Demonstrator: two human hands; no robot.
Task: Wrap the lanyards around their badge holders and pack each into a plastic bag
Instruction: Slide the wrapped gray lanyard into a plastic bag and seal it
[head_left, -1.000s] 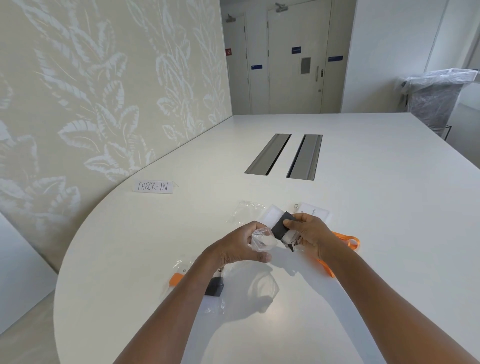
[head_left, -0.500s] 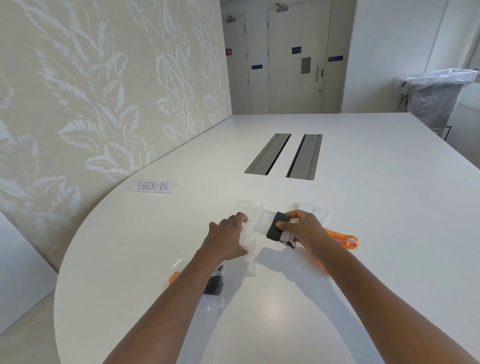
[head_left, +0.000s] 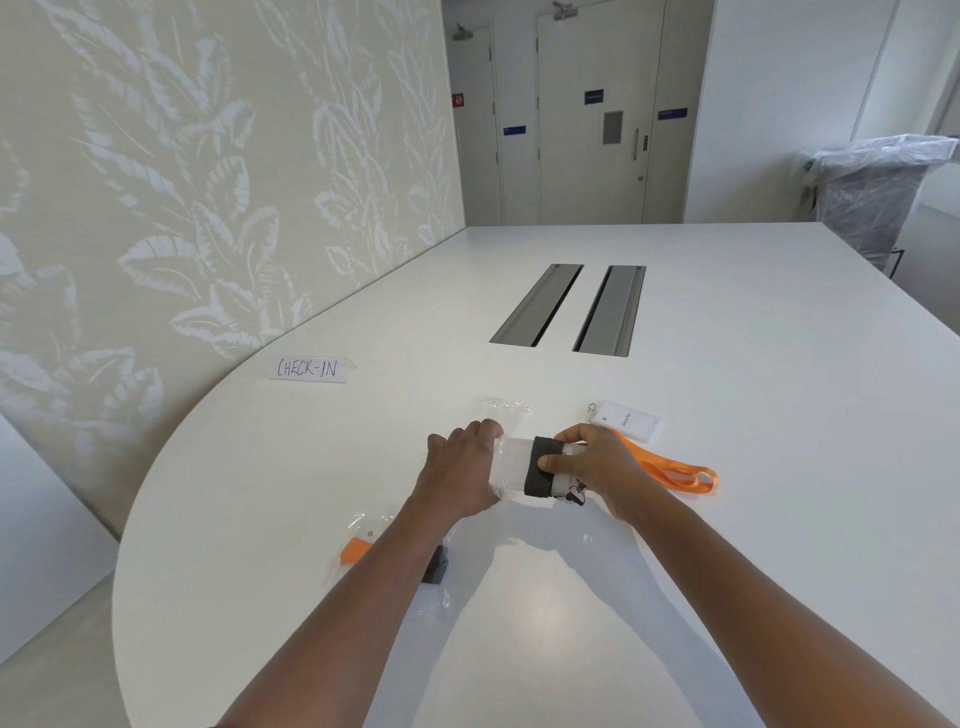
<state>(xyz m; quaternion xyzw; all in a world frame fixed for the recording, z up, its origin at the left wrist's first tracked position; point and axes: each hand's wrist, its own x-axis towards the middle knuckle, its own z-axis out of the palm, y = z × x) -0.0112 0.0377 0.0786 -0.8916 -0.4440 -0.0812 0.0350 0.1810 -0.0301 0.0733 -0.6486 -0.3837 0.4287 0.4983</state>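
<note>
My right hand (head_left: 589, 467) grips a badge holder wrapped in a dark grey lanyard (head_left: 540, 466), its left end reaching into a clear plastic bag (head_left: 503, 467). My left hand (head_left: 460, 473) holds that bag by its mouth, low over the white table (head_left: 727, 519). An empty clear bag (head_left: 505, 406) lies just beyond my left hand. Behind my right hand lies an unwrapped badge holder (head_left: 628, 419) with a loose orange lanyard (head_left: 675, 470). Under my left forearm are packed bags showing an orange lanyard (head_left: 356, 550) and a dark one (head_left: 435, 566).
A paper CHECK-IN sign (head_left: 307, 368) stands at the left near the leaf-patterned wall. Two grey cable slots (head_left: 569, 309) are set into the table's middle. A plastic-covered cart (head_left: 878, 192) stands at the far right, doors behind.
My left hand went out to the table and came back with a clear bag. The wrapped badge holder in my right hand has moved left into that bag's mouth.
</note>
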